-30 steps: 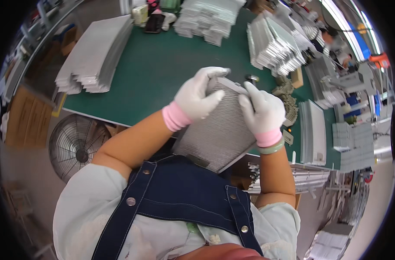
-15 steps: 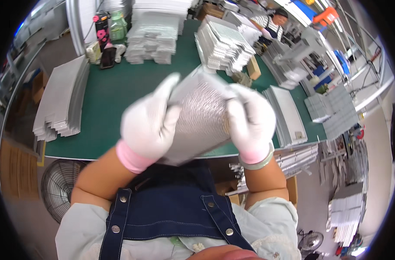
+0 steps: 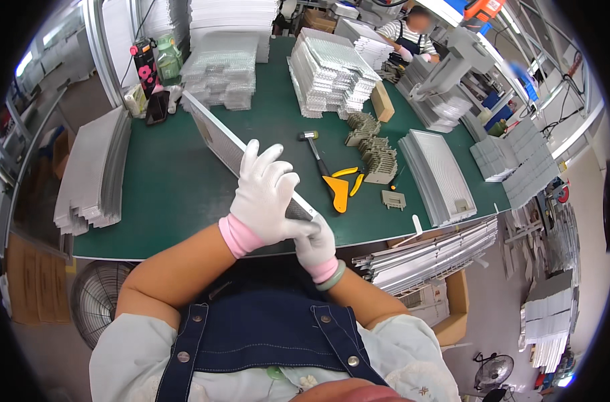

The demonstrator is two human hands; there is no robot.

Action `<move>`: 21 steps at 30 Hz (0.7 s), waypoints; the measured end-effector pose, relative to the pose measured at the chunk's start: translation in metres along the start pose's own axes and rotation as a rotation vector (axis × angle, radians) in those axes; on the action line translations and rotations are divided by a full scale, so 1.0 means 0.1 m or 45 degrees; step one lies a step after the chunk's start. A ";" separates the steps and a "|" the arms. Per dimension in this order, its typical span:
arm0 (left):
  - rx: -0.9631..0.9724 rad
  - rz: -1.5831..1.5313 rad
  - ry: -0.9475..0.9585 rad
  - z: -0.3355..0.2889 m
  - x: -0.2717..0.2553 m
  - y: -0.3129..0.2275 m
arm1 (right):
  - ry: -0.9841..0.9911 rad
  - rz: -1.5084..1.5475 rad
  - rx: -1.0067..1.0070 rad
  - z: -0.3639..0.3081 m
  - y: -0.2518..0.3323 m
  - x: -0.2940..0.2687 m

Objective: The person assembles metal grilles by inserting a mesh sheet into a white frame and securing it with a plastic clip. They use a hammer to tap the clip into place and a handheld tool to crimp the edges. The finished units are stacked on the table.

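Observation:
A thin rectangular filter panel (image 3: pixel 216 137) with grey mesh and a pale metal frame is tilted on edge between my gloved hands, slanting from far left to near right. My left hand (image 3: pixel 263 197) lies across its near half, fingers fanned over the frame and thumb reaching toward the other hand. At the panel's near end, my right hand (image 3: pixel 316 249) closes on the corner; its fingertips are partly hidden. To the right lie a small hammer (image 3: pixel 320 163), yellow-handled pliers (image 3: pixel 348 179) and a stack of olive-grey slotted plastic pieces (image 3: pixel 376 159).
Silvery mesh sheets (image 3: pixel 332 70) are stacked at the back, and framed panels (image 3: pixel 439 175) lie at the right. More grey panels (image 3: pixel 94 171) stand at the left edge of the green table (image 3: pixel 164 187). A co-worker (image 3: pixel 412 37) is at the far right.
The panel has turned from flat-facing to edge-on and swung left. My right hand has moved left and down to its near end; my left hand has shifted right. The tools are now uncovered.

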State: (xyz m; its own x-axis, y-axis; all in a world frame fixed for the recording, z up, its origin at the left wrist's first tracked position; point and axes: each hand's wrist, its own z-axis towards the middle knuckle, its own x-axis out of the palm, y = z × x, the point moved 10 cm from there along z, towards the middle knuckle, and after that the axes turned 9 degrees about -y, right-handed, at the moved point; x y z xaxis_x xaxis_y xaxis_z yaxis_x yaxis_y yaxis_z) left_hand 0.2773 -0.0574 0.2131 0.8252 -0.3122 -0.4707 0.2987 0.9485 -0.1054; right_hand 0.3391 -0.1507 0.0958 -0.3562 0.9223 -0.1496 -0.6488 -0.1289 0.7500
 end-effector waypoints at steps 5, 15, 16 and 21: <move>-0.091 -0.115 -0.008 0.03 0.08 0.00 | 0.551 -0.111 -0.159 0.31 0.16 0.08; -0.007 -0.254 0.050 0.11 0.09 0.07 | 0.685 -0.103 -0.225 0.35 0.11 0.28; -0.006 -0.265 0.088 0.09 0.09 0.07 | 0.722 -0.090 -0.148 0.43 -0.01 0.25; 0.028 -0.331 0.020 0.15 -0.09 0.13 | 0.084 -1.287 -0.090 0.97 -0.91 -0.40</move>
State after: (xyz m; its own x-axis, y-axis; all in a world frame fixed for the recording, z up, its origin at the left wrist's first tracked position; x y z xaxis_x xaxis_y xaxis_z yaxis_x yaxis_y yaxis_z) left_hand 0.2812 -0.0434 0.2291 0.7117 -0.5445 -0.4438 0.5106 0.8349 -0.2056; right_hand 0.4781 -0.1405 0.0961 0.3464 0.5898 -0.7295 -0.7041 0.6773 0.2133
